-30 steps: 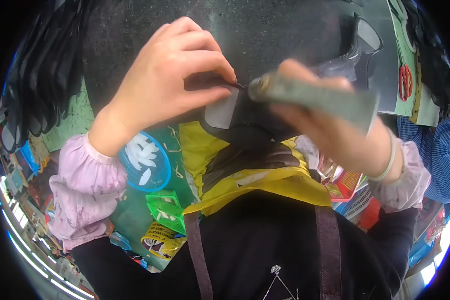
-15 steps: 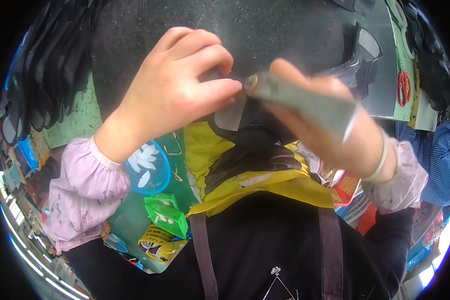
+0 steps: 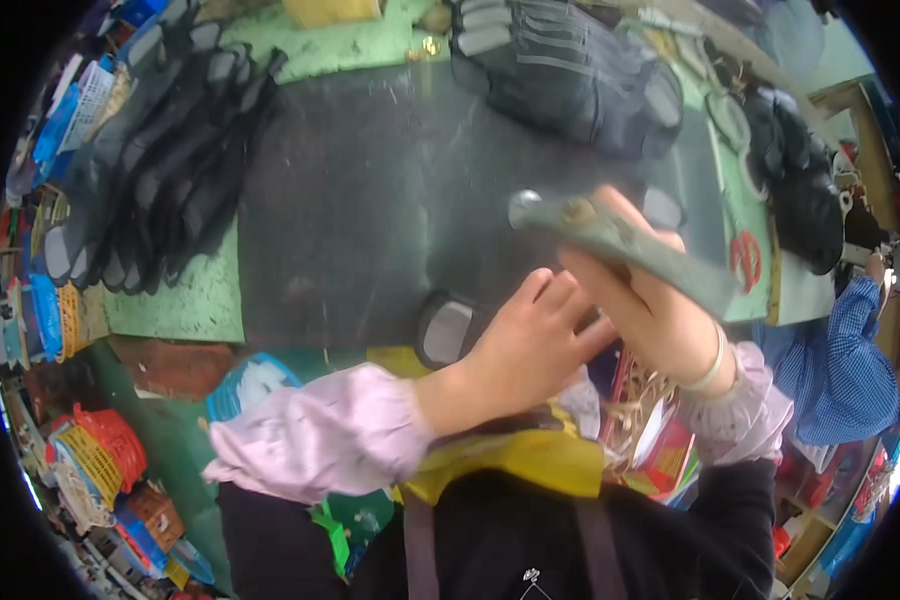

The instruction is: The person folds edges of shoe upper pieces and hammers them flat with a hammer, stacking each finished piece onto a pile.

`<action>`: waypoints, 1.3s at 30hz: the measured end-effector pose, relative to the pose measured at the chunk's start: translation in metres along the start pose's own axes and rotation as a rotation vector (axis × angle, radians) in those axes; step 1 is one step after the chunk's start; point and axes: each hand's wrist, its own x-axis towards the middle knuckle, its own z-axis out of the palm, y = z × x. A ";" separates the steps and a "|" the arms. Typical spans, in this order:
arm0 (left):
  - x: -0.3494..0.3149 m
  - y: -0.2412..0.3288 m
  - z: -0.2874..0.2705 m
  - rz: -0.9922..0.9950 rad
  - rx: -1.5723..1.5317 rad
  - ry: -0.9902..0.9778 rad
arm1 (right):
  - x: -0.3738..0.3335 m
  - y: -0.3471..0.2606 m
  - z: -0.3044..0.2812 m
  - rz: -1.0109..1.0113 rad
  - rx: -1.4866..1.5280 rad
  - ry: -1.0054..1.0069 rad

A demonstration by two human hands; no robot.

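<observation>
My right hand (image 3: 660,310) is wrapped round a long, flat grey tool (image 3: 650,255) with a rounded shiny end pointing left, above the dark mat (image 3: 340,210). Motion blurs the tool, so its kind is unclear. Just below it, my left hand (image 3: 535,345) has its fingers bent in close to the right hand. What it grips, if anything, is hidden. Beside my left wrist, at the mat's near edge, lies a black piece with a light grey rounded patch (image 3: 448,332). Another black piece with a grey patch (image 3: 662,208) lies beyond my right hand.
Black pieces with grey tips (image 3: 160,170) are piled at left; another stack (image 3: 570,75) sits at the far side. Red-handled scissors (image 3: 745,262) lie on the right. A blue basket (image 3: 255,385) stands below the table edge. A person in blue checked sleeves (image 3: 845,365) is at right.
My view has shifted, showing more of the far table. My left hand has moved right and nearer me, below the tool. The right hand still holds the tool.
</observation>
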 end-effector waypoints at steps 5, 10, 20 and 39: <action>0.013 -0.041 -0.082 -0.632 -1.151 -0.067 | -0.018 -0.027 -0.020 0.090 0.051 -0.094; -0.009 -0.093 -0.238 -0.297 0.045 0.587 | -0.039 0.012 -0.043 0.102 0.087 0.108; -0.153 -0.225 -0.321 -0.711 0.743 0.168 | -0.004 0.096 -0.089 0.205 -0.055 0.157; 0.207 -0.104 0.001 -0.189 0.474 0.010 | 0.117 0.155 -0.149 -0.006 -0.510 -0.027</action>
